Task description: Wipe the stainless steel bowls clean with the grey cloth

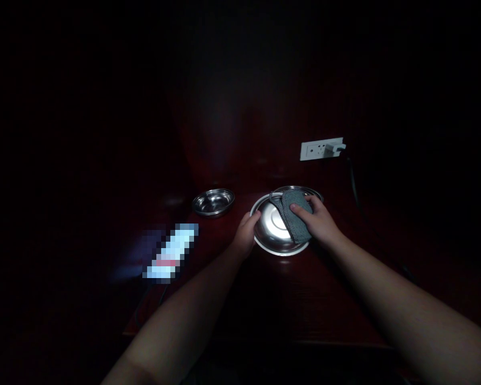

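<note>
A shiny steel bowl (270, 227) is tilted above the dark red tabletop, its round inside facing me. My left hand (246, 231) grips its left rim, thumb over the edge and the other fingers hidden behind. In my right hand (317, 216) is a folded grey-green cloth (297, 214), held between thumb and fingers against the right part of the bowl. One loose corner of the cloth hangs over the bowl's inside. Just behind, another steel bowl (299, 188) shows only its far rim.
A steel bowl (213, 203) stands on the table (220, 321) to the left. Nearer me lies a bright, blurred-out phone-like screen (172, 254) with a cord below it. A wall socket (321, 149) holds a plug, and a cable (353, 184) hangs down at right. Surroundings are very dark.
</note>
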The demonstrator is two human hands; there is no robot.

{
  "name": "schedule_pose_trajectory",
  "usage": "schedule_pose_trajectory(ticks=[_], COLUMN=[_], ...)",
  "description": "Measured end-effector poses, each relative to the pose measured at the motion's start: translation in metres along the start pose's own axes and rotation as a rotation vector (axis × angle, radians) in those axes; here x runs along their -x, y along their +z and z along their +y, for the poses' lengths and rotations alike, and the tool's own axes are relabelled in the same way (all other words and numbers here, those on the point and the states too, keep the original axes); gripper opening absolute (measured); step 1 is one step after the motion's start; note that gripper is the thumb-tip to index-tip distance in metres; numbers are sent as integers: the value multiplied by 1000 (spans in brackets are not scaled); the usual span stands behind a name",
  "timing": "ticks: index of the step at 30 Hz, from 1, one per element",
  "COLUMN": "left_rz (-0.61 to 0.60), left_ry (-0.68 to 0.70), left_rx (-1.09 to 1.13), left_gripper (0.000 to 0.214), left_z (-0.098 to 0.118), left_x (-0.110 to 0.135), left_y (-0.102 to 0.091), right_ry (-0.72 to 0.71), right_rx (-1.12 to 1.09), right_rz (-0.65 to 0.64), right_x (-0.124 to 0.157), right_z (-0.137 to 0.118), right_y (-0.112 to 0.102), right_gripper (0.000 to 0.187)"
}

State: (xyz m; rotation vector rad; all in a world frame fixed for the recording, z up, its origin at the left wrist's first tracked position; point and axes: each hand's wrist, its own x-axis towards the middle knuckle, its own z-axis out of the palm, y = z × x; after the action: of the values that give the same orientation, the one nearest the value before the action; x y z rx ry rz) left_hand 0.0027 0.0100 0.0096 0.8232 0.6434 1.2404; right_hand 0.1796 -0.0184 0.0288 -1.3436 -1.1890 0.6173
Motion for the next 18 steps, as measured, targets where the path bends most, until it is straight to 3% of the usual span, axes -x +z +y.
schedule_pose_trajectory(ticks=[18], left_rz=[32], left_ry=[34], left_rx=[-13], left_gripper=[29], left_z=[1], left_x=[4], left_y=[2], right_ry=[32], right_rx=[-7], right_rz=[20], right_x=[1], right_z=[1], right_y=[1], right_gripper=[50])
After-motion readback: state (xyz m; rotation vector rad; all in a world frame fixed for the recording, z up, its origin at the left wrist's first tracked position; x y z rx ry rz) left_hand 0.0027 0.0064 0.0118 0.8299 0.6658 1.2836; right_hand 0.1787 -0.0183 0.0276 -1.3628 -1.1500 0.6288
